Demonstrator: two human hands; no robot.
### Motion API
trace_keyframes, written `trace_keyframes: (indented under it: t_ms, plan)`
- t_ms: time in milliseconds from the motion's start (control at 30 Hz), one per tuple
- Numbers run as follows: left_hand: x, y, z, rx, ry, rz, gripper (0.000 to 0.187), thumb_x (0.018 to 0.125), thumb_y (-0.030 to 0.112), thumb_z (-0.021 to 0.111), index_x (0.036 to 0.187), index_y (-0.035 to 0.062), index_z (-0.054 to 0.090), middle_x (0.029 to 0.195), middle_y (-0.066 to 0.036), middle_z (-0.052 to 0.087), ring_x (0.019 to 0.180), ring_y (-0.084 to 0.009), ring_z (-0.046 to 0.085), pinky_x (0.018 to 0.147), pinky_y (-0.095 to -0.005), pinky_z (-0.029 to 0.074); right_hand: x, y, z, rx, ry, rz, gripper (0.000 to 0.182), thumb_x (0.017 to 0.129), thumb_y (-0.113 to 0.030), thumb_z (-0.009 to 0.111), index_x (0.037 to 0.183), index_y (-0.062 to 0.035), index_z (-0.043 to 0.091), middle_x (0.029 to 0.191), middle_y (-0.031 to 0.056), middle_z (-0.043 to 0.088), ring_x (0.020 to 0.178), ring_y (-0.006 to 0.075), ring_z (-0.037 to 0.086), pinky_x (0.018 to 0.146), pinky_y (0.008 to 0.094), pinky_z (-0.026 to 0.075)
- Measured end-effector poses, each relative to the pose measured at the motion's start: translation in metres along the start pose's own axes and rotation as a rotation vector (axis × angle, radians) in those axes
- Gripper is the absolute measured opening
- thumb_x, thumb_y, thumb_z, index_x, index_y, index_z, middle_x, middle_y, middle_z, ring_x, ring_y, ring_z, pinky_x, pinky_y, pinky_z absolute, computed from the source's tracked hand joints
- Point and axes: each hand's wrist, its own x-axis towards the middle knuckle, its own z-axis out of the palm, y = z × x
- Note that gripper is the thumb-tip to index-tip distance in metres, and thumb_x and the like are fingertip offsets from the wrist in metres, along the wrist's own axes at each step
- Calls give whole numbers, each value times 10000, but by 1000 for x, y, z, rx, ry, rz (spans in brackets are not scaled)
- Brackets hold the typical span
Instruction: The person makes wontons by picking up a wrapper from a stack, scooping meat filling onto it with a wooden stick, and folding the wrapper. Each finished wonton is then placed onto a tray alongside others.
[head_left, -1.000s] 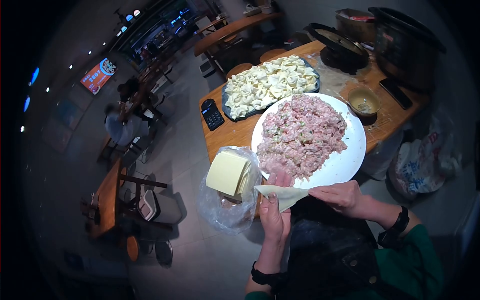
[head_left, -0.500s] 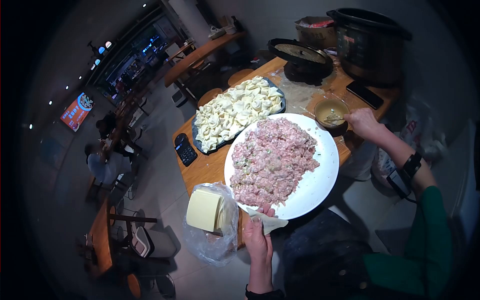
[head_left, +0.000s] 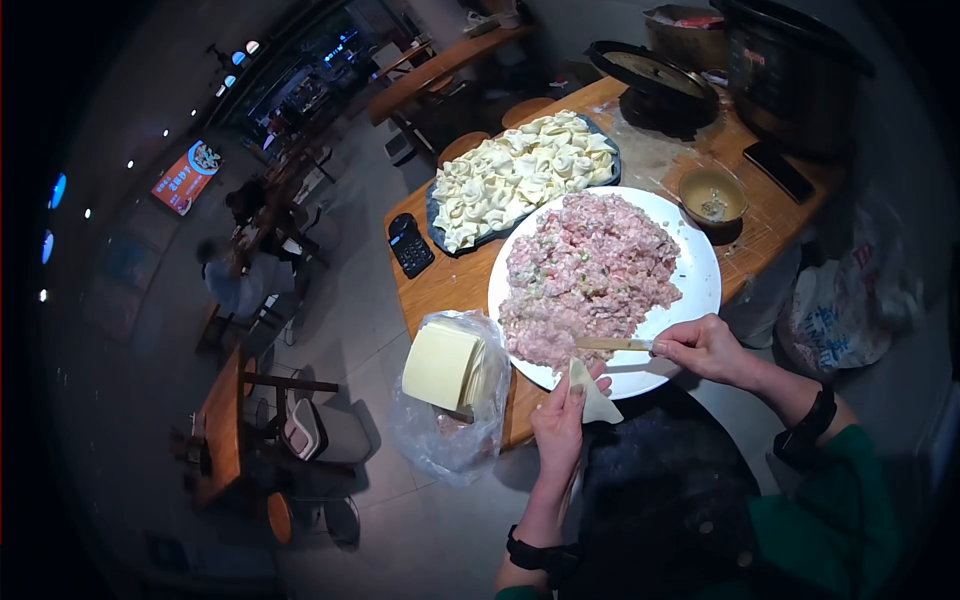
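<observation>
Between the fingers and thumb of my left hand (head_left: 562, 425) is a pale wonton wrapper (head_left: 596, 402), folded to a point, at the near rim of the white plate (head_left: 697, 268). My right hand (head_left: 708, 350) grips one end of a flat wooden stick (head_left: 618, 343). The stick's far end reaches the edge of the minced meat filling (head_left: 590, 270), just above the wrapper. Left of my left hand, a stack of square wrappers (head_left: 440, 368) rests on a clear plastic bag (head_left: 448, 445). Folded wontons (head_left: 525, 175) cover a dark tray (head_left: 481, 243) beyond the plate.
A small bowl (head_left: 712, 196) with some liquid stands right of the plate, near a phone (head_left: 778, 172). A dark calculator-like device (head_left: 410, 246) lies at the table's left edge. Behind are a round black lid (head_left: 652, 75) and a large cooker (head_left: 790, 80). People sit farther left.
My right hand has moved from the small bowl to the near side of the plate, bringing the stick to the filling. My left hand still holds the wrapper. The camera view has shifted.
</observation>
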Motion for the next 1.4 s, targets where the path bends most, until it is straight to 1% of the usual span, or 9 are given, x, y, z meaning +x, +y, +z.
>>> trace_keyframes:
  t_ms: [267, 433, 733, 867, 933, 1000, 1067, 1267, 1400]
  plan:
    - [-3, -4, 14, -816, 173, -57, 460, 969, 175, 446, 1391, 97, 281, 1419, -114, 364, 1268, -242, 415, 1089, -398, 322, -22, -3, 79, 270, 139, 7, 310, 741, -164, 780, 966, -19, 624, 684, -62, 502, 631, 15, 427, 564, 185, 367]
    - [-4, -19, 4, -950, 105, -7, 356, 958, 169, 464, 1306, 112, 410, 1284, -51, 503, 1221, -195, 454, 1073, -380, 351, -16, 8, 96, 349, 284, -61, 221, 799, -73, 714, 993, 9, 646, 858, -11, 621, 802, 32, 544, 700, 197, 453]
    - [-3, -21, 11, -1065, 57, 68, 275, 947, 128, 476, 1220, 100, 470, 1174, -38, 540, 1094, -165, 520, 1002, -352, 418, -9, 10, 107, 522, 360, -84, 207, 852, -85, 661, 1043, -6, 651, 866, -21, 619, 757, 20, 513, 648, 208, 453]
    - [-4, -17, 7, -390, 97, 174, 184, 927, 61, 485, 1099, 58, 553, 1001, -52, 594, 942, -192, 591, 892, -324, 470, 3, -2, 85, 691, 294, -114, 233, 822, -29, 654, 1055, -18, 649, 826, 15, 652, 728, 67, 578, 624, 240, 471]
    - [-5, -9, 6, 32, 195, 183, 159, 913, 32, 494, 1046, 39, 580, 928, -65, 609, 868, -201, 614, 847, -315, 486, 12, -4, 64, -98, 242, -763, 326, 751, 23, 649, 1072, -36, 643, 745, 78, 639, 673, 166, 616, 587, 281, 480]
    - [-5, 1, 2, 707, 78, 588, 148, 864, -25, 523, 988, 10, 596, 827, -104, 605, 742, -234, 621, 781, -306, 494, 14, -13, 54, -260, 213, -838, 285, 710, 6, 679, 991, -41, 667, 669, 88, 606, 615, 216, 621, 512, 286, 467]
    - [-3, 2, -1, 813, 55, 628, 212, 807, -39, 574, 1013, 12, 591, 857, -138, 599, 761, -270, 613, 748, -333, 492, 17, -14, 47, -489, 211, -873, 193, 718, -40, 689, 908, -62, 673, 635, 65, 606, 556, 213, 610, 468, 298, 455]
    - [5, 21, -2, 1056, 12, 793, 379, 769, -14, 620, 1142, 46, 586, 946, -138, 614, 876, -296, 612, 770, -367, 491, 48, -22, 33, -553, 57, -763, 140, 696, -122, 733, 733, -62, 613, 515, 71, 536, 496, 184, 586, 434, 308, 428]
    - [7, 57, -25, 1142, 142, 905, 430, 763, -37, 613, 1187, 26, 574, 1076, -135, 625, 917, -287, 622, 807, -364, 492, 115, -80, -5, -8, 279, -181, 303, 783, -220, 718, 973, 1, 634, 651, 9, 617, 645, 51, 573, 570, 252, 454]
